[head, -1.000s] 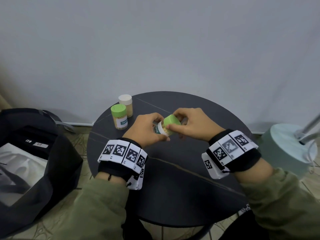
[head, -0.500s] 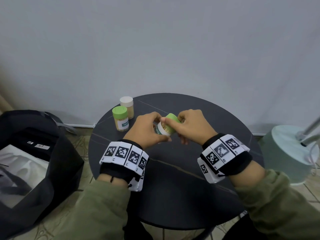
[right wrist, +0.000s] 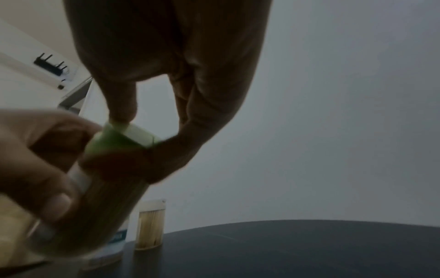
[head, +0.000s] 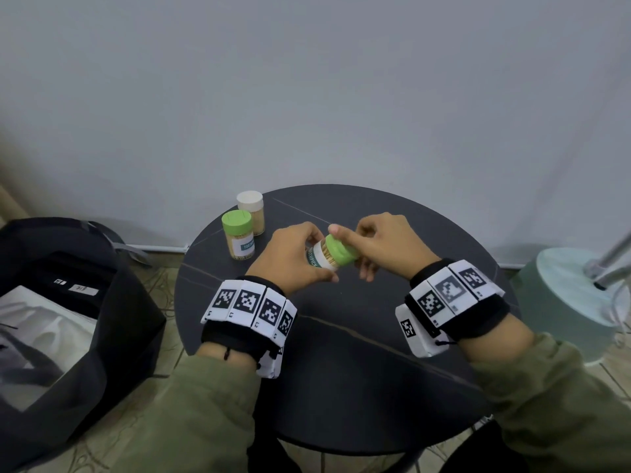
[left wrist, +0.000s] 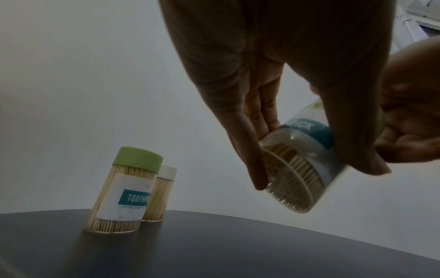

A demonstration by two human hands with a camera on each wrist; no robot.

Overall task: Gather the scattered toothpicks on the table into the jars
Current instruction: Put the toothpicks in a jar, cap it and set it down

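Gripping a clear toothpick-filled plastic jar (head: pixel 322 259) tilted above the round dark table (head: pixel 341 353), the left hand (head: pixel 293 256) curls around its body while the right hand (head: pixel 382 244) pinches its green lid (head: pixel 341 251). Farther left stand a green-lidded labelled jar (head: pixel 239 238) and, just behind, a white-lidded jar (head: pixel 251 211).

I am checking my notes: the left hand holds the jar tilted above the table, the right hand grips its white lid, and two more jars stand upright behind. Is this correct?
Not quite: the lid in the right hand is green, as the head view shows. The left hand does hold the jar tilted above the table, and two more jars stand upright behind.
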